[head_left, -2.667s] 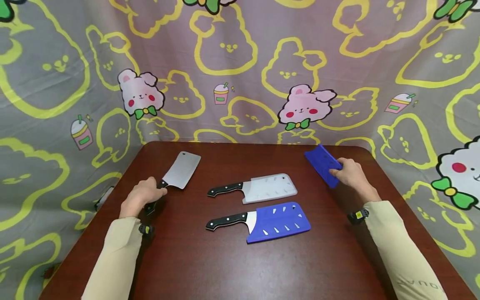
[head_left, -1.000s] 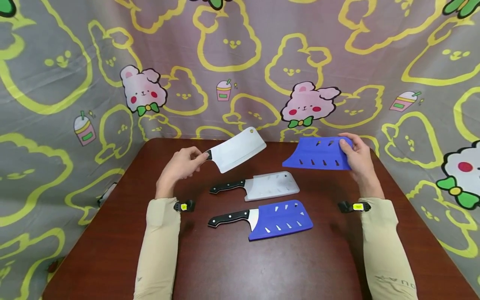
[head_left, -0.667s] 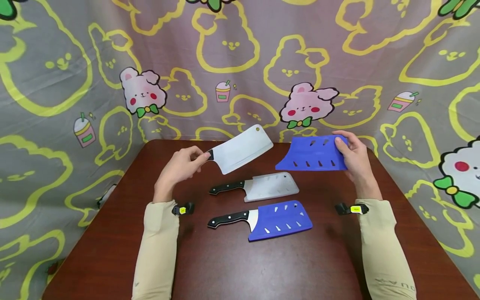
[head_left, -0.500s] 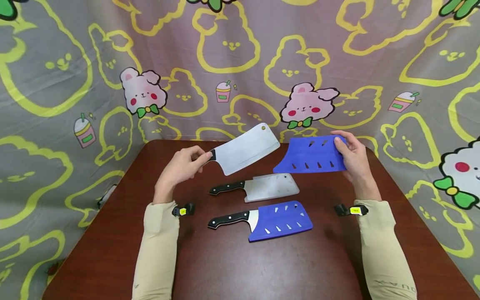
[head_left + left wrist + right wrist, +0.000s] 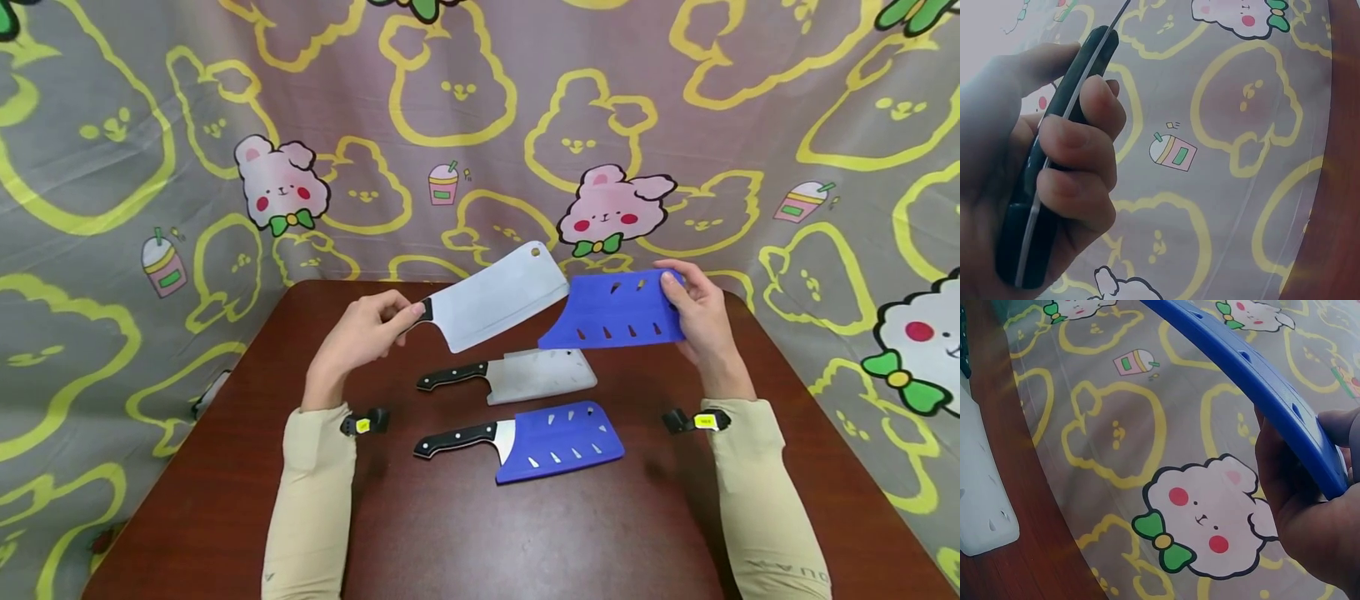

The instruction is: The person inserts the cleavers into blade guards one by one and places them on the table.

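Observation:
My left hand (image 5: 367, 333) grips a cleaver (image 5: 498, 296) by its black handle (image 5: 1025, 240), the fingers curled round it in the left wrist view. Its bare, silvery blade is raised, tilted up to the right. In my right hand (image 5: 705, 321) is a blue slotted blade guard (image 5: 611, 312), pinched at its right end between thumb and fingers. The right wrist view shows the guard (image 5: 1241, 365) edge-on. The front end of the blade meets the guard's left edge in the head view. Both are held above the far half of the table.
Below them on the brown table (image 5: 525, 542) lie a cleaver in a translucent white guard (image 5: 543, 375) and, nearer, a cleaver in a blue guard (image 5: 566, 442), handles to the left. A cartoon-patterned cloth (image 5: 495, 108) hangs close behind and at both sides.
Cleaver and loose blue guard were lifted from the table's left and right sides and brought together over the middle. During the last second the gap between blade and guard narrowed until they met.

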Demonstrator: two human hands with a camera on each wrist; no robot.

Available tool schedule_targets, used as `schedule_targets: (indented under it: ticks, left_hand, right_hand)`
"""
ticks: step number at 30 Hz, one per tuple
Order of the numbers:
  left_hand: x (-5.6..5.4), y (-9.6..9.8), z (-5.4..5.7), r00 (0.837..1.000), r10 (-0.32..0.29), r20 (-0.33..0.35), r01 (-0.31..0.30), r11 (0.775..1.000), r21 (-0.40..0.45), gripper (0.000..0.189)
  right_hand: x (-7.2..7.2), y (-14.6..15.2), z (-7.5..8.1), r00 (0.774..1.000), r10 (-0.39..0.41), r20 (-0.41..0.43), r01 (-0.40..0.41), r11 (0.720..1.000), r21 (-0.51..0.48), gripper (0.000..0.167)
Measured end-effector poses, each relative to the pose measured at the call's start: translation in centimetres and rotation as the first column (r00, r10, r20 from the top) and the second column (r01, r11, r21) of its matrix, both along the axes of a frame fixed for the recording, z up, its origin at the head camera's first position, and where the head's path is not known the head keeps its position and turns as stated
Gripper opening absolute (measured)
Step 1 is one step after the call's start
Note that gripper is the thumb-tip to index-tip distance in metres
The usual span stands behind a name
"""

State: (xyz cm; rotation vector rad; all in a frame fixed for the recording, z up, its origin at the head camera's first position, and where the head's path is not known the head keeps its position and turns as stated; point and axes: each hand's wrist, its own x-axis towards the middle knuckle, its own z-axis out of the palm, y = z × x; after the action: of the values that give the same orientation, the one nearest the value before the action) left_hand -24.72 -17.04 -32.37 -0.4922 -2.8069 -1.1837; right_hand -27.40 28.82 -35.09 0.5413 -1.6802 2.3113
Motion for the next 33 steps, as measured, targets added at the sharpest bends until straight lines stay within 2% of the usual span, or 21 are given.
schedule_targets:
  ticks: [15,20,25,29,33]
  left_hand:
    - [-0.2,-0.1,-0.1,1.000,-0.009,-0.013,0.009,1.000,0.012,0.038]
    - [-0.2,-0.2,-0.3,1.000,-0.013,0.011,0.013,1.000,0.028,0.037]
    - [-0.3,-0.3,-0.3,1.000,-0.019,0.009,0.019,0.999,0.036,0.035]
    - [-0.3,-0.6,-0.3,0.999,-0.040,0.015,0.039,0.998,0.043,0.034]
    - [-0.2,-0.8,-0.3,0.997,-0.081,0.002,0.081,0.995,0.056,0.035]
  right_hand:
    - [-0.2,0.1,-0.1,1.000,0.013,-0.003,-0.013,1.000,0.009,0.027]
    - [-0.1,0.0,-0.2,1.000,0.027,0.015,-0.027,1.000,0.010,0.029]
    - [0.0,-0.2,-0.2,1.000,-0.008,0.012,0.007,0.999,0.042,0.030]
    - [0.0,-0.5,-0.2,1.000,0.010,0.004,-0.011,1.000,0.021,0.029]
    - [-0.1,-0.8,-0.1,1.000,-0.018,-0.011,0.018,1.000,0.003,0.027]
